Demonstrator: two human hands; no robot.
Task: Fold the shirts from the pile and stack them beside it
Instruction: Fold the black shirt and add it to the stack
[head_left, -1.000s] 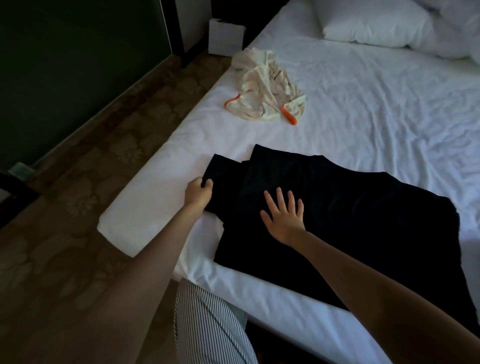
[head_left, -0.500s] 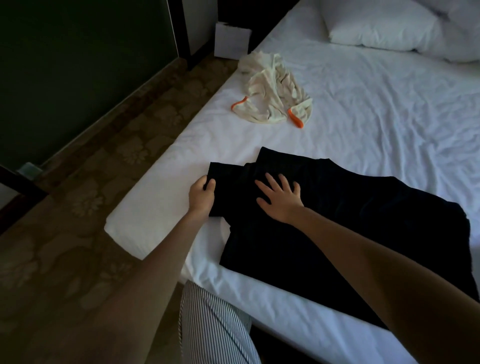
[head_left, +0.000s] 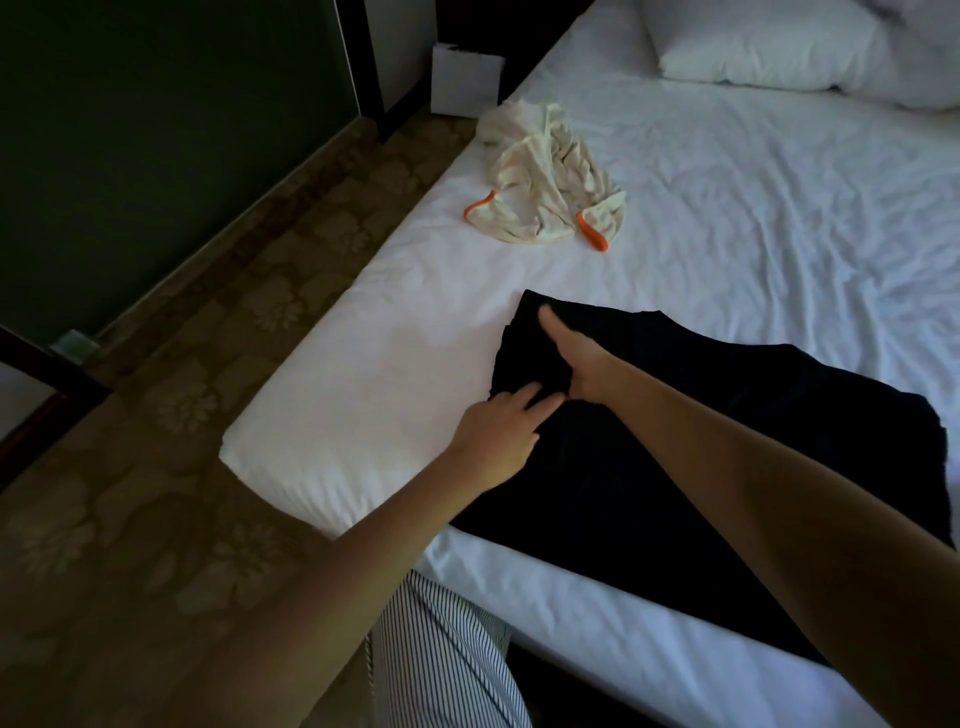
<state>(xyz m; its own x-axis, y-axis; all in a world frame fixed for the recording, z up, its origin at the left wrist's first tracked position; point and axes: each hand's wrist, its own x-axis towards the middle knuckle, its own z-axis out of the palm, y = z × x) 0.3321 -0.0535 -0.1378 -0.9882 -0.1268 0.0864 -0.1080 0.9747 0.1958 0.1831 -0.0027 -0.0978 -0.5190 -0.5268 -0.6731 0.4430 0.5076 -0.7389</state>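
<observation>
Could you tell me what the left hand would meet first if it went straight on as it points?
Probably the right hand, on the black shirt just ahead of the left hand; the gap between them is unclear.

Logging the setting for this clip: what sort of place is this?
Probably a bedroom, perhaps a hotel room: a bed with plain white sheets, white pillows at its head, patterned carpet alongside.

Dim overall. Light came from the upper right, brightest on the white sheet (head_left: 753, 249); floor (head_left: 171, 395) murky. The black shirt (head_left: 727, 447) lost all detail. Edges bowed slightly.
</observation>
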